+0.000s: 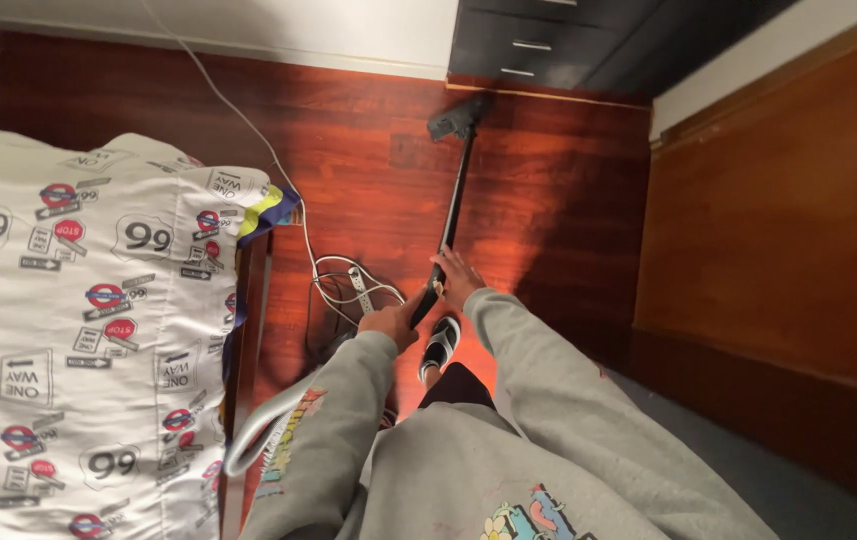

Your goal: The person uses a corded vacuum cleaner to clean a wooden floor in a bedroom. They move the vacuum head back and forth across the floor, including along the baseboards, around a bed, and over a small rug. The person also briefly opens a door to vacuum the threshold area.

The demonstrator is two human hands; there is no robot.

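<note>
I look down into a home bedroom; a bed (79, 330) with a road-sign patterned cover fills the left; reddish wooden floorboards (369, 130) run to a dark chest of drawers (539, 40); white cables (334, 285) trail beside the bed.

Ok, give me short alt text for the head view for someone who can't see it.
Both hands, the left hand and right hand, grip a black vacuum wand whose floor head rests on the red wooden floor near a dark drawer unit. A bed with a patterned cover lies left, white cables beside it.
</note>
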